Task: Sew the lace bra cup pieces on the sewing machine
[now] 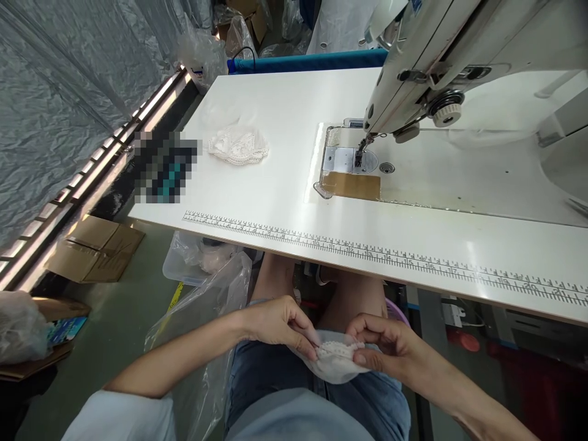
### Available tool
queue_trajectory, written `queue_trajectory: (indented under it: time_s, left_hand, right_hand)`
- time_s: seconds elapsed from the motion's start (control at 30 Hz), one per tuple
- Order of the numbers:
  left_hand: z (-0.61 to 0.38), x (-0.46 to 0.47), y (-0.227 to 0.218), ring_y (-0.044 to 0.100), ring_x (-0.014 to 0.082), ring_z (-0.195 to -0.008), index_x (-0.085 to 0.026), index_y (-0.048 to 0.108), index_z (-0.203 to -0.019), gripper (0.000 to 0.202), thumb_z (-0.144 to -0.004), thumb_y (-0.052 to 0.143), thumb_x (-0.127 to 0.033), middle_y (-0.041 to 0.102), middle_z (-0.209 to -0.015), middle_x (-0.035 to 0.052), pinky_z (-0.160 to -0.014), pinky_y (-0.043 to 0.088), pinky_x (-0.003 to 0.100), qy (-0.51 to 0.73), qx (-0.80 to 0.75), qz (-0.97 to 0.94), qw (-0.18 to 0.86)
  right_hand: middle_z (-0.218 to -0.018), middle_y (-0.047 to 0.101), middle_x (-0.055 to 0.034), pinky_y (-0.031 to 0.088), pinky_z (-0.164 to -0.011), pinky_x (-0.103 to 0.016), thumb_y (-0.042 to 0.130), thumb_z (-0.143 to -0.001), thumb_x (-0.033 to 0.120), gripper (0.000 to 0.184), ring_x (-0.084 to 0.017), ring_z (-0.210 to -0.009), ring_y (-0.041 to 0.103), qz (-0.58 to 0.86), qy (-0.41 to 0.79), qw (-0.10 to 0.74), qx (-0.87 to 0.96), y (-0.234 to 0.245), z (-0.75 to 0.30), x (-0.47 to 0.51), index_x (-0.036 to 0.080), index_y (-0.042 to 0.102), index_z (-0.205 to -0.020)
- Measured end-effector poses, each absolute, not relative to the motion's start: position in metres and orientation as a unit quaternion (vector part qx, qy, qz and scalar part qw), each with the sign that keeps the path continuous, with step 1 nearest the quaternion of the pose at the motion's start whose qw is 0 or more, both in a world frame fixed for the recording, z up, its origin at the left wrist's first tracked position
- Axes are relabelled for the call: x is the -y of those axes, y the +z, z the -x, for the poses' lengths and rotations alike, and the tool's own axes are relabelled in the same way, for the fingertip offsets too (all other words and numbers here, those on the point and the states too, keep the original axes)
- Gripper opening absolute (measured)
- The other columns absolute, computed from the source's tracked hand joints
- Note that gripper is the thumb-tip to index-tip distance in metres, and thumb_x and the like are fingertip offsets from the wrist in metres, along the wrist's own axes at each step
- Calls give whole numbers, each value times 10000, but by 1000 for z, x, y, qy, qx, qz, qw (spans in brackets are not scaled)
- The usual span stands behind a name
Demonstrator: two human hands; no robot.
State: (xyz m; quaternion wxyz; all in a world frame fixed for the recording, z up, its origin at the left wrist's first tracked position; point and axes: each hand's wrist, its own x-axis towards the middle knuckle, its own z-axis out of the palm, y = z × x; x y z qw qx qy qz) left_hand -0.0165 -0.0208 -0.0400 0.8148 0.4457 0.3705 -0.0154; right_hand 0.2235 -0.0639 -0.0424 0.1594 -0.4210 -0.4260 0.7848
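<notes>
Over my lap, both hands pinch a small white piece of sheer fabric with lace trim (337, 361). My left hand (287, 327) grips its left edge between thumb and fingers. At the opposite edge my right hand (383, 346) holds it the same way, thumb on top. The lace runs across between the two hands, and the sheer cloth hangs below it. A second white lace piece (239, 145) lies on the left part of the white sewing table (275, 202), away from my hands.
A sewing machine (413, 79) stands on the table's right side, its presser foot (359, 156) over the needle plate. A printed ruler (367, 251) follows the front edge. Below left are a clear plastic bin (184, 260), a plastic bag (202, 355) and a cardboard box (96, 248).
</notes>
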Motion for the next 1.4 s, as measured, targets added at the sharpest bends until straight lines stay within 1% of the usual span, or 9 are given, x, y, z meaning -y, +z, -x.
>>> queue_trajectory:
  time_s: [0.17, 0.37, 0.53, 0.7, 0.87, 1.0, 1.13, 1.23, 1.4]
  left_hand:
    - [19, 21, -42, 664, 158, -754, -152, 746, -854, 363, -576, 805, -378, 729, -773, 19, -783, 506, 235, -7, -362, -442, 820]
    - [21, 23, -44, 659, 145, -719, -150, 749, -835, 360, -561, 814, -374, 725, -745, 17, -756, 512, 221, 4, -352, -448, 822]
    - [22, 23, -42, 654, 146, -730, -150, 747, -857, 384, -565, 809, -391, 722, -756, 16, -755, 506, 221, 1, -353, -448, 821]
    - [16, 25, -37, 633, 134, -722, -140, 739, -888, 435, -546, 819, -396, 709, -763, 6, -711, 478, 193, 9, -353, -459, 815]
    - [9, 26, -35, 614, 126, -655, -128, 746, -860, 401, -585, 788, -417, 694, -697, 13, -668, 475, 204, 9, -383, -452, 805]
    - [12, 26, -36, 609, 119, -640, -130, 749, -852, 364, -590, 790, -379, 695, -686, 16, -666, 480, 200, 10, -380, -446, 810]
    - [16, 26, -39, 623, 129, -672, -132, 748, -848, 319, -614, 783, -346, 706, -721, 26, -683, 490, 207, 19, -381, -450, 808]
    - [19, 27, -41, 625, 132, -671, -131, 749, -840, 304, -623, 778, -341, 710, -726, 31, -667, 489, 204, 20, -388, -462, 797]
    - [19, 28, -41, 620, 128, -660, -132, 750, -832, 301, -621, 776, -346, 711, -724, 30, -649, 483, 197, 25, -400, -466, 788]
  right_hand:
    - [-828, 625, -24, 429, -655, -228, 656, -804, 383, 243, -129, -740, 551, 414, 780, 159, 441, -38, -222, 64, 182, 579, -916]
    - [-888, 640, -29, 448, -688, -229, 662, -796, 391, 275, -156, -821, 574, 416, 757, 147, 482, -37, -221, 65, 204, 570, -975]
    - [-866, 633, -26, 444, -685, -238, 627, -817, 416, 261, -162, -804, 578, 435, 729, 140, 510, -38, -220, 67, 205, 574, -959]
    - [-863, 645, -31, 438, -712, -264, 607, -822, 427, 269, -180, -815, 574, 443, 708, 138, 532, -35, -216, 66, 209, 571, -976]
    - [-861, 643, -24, 425, -700, -250, 609, -827, 401, 244, -175, -820, 575, 446, 697, 144, 542, -37, -216, 66, 213, 587, -980]
    - [-876, 636, -21, 422, -710, -249, 606, -833, 401, 243, -173, -841, 576, 441, 707, 145, 534, -40, -219, 67, 222, 574, -992]
    - [-870, 636, -27, 436, -736, -267, 616, -819, 413, 246, -184, -855, 588, 448, 706, 141, 530, -37, -218, 67, 219, 579, -966]
    - [-849, 635, -27, 446, -749, -284, 622, -808, 428, 252, -190, -848, 603, 458, 696, 145, 533, -33, -217, 66, 216, 585, -938]
    - [-841, 652, -30, 451, -733, -285, 608, -819, 431, 248, -191, -830, 609, 452, 696, 154, 536, -31, -218, 66, 214, 588, -938]
